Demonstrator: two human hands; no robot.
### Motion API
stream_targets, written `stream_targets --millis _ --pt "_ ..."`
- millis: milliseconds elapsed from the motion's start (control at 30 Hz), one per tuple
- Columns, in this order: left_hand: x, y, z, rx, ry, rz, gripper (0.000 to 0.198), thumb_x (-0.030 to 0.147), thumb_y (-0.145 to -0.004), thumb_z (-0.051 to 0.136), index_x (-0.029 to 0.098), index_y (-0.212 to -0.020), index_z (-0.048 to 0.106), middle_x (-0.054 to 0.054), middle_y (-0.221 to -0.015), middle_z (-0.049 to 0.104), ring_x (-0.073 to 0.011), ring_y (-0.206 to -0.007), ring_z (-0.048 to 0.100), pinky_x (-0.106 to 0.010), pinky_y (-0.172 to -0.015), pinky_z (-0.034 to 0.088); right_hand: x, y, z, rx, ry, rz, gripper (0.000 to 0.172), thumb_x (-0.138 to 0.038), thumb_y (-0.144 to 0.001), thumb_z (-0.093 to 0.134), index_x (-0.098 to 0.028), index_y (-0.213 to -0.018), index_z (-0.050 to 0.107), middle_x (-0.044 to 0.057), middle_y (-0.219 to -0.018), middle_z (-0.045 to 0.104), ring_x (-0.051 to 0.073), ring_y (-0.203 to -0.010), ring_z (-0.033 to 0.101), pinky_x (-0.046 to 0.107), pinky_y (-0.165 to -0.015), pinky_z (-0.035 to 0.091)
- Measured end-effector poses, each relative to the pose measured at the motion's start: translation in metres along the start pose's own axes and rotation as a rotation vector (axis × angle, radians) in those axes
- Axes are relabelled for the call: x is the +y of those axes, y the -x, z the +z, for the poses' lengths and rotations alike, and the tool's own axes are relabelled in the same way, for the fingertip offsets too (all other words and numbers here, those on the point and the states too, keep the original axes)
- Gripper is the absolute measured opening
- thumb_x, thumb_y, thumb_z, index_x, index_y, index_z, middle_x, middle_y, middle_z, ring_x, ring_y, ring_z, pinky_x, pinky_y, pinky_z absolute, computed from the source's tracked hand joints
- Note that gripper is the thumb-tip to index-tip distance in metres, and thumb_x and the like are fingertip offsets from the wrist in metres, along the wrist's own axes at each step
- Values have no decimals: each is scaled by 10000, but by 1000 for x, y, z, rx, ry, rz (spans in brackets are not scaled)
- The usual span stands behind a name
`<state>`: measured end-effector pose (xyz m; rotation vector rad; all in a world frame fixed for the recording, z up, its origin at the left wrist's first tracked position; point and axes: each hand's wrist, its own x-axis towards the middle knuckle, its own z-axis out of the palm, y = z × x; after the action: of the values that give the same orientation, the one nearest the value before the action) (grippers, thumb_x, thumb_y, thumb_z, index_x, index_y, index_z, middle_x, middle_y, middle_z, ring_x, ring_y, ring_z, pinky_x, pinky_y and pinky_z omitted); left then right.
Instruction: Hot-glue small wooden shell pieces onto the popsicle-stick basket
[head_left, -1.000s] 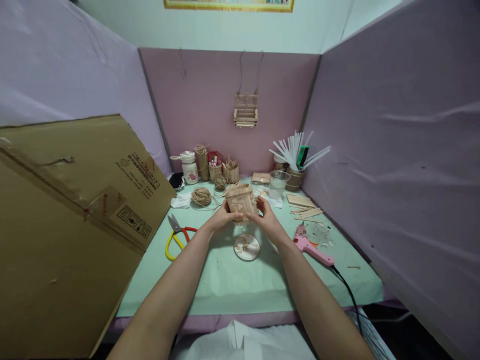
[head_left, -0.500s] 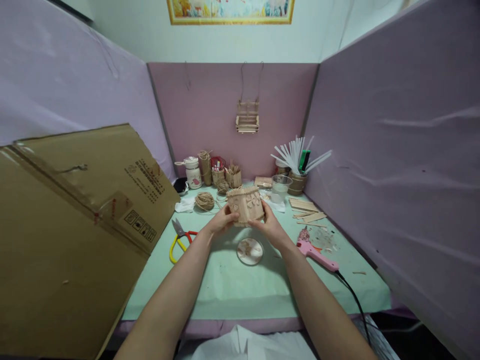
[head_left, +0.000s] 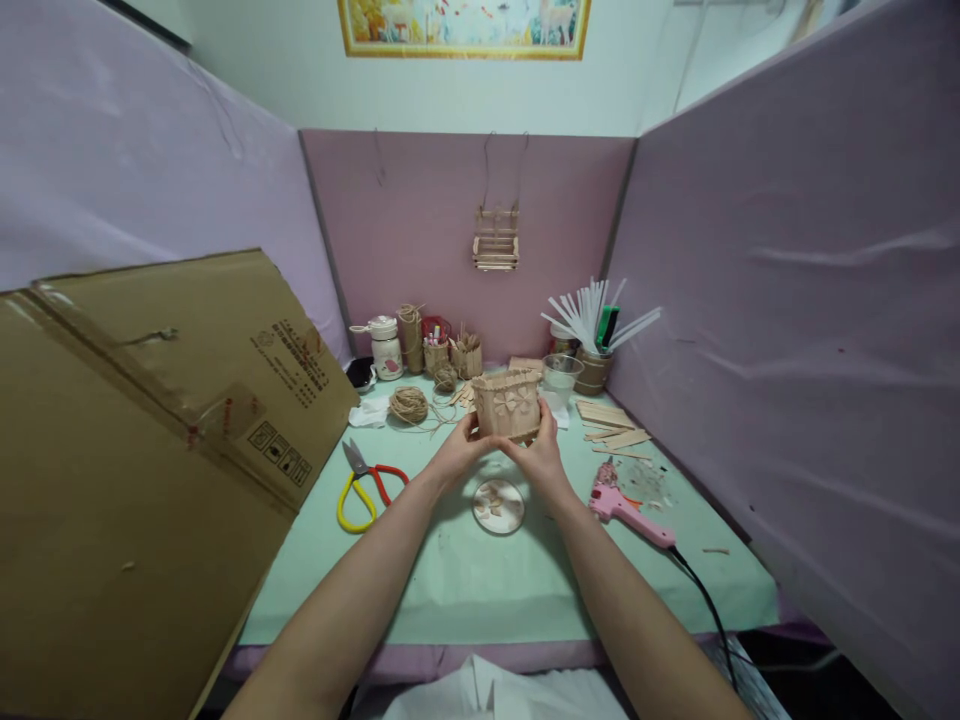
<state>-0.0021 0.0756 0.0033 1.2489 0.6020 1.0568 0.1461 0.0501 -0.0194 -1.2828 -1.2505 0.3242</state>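
Both hands hold up a small wooden pot point(head_left: 508, 402) made of sticks, with petal-like shapes on its side and a trimmed rim. My left hand point(head_left: 463, 452) grips its lower left, and my right hand point(head_left: 541, 447) its lower right, the thumbs meeting in front under it. Below, on the table, lies a round white dish point(head_left: 498, 506) with small light-brown pieces on it. To the left are scissors point(head_left: 367, 484) with one yellow and one red handle. A pink glue gun point(head_left: 630, 515) rests to the right of my right forearm.
A large cardboard box point(head_left: 150, 470) leans in at the left. Along the back stand a white bottle point(head_left: 386, 348), a ball of twine point(head_left: 409, 404), a clear cup point(head_left: 561, 374) and a holder point(head_left: 594, 370) of white glue sticks. Flat wooden sticks point(head_left: 607, 413) lie at the right.
The pot has turned and shifted slightly right, so its petal shapes face me more. My hands have moved beneath it, thumbs closer together. The view has shifted a little.
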Motion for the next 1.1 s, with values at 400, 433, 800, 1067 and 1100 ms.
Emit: stream_targets --millis 400,433,800,1067,1100 --pt "-5 -2 6 140 -4 42 646 239 -571 832 191 -1152 555 -144 -1285 586 -302 -1192 543 -446 -1015 417 -2 8 4 -127 65 -100 1083 -400 -590 772 -207 -1467 166 168 -1405 315 333 -1358 285 513 -1097 294" --pt "-4 -2 5 138 6 48 635 244 -577 828 185 -1149 560 -145 -1277 592 -300 -1181 552 -446 -1017 415 -2 8 3 -137 60 -106 1074 -391 -590 774 -210 -1464 178 161 -1397 325 329 -1353 291 510 -1099 292" --pt "1 -6 -11 145 121 -23 544 309 -625 794 199 -1114 580 -112 -1224 631 -265 -1111 601 -408 -943 469 -2 4 -1 -181 -67 206 761 -381 -658 666 -184 -1346 410 125 -1120 588 240 -925 606 352 -721 505" --pt "-9 -17 -22 324 -5 124 624 272 -549 834 198 -1092 536 -118 -1197 624 -257 -1097 595 -422 -961 438 -20 1 -15 -104 -161 175 296 -443 -818 454 -194 -771 607 -47 -526 432 131 -497 408 248 -495 315" --pt "-11 -18 -24 335 -25 125 642 273 -541 838 191 -1097 528 -125 -1213 614 -257 -1101 591 -419 -961 437 -22 1 -16 -34 -202 168 296 -455 -827 452 -197 -796 595 -54 -534 417 127 -498 394 244 -494 308"
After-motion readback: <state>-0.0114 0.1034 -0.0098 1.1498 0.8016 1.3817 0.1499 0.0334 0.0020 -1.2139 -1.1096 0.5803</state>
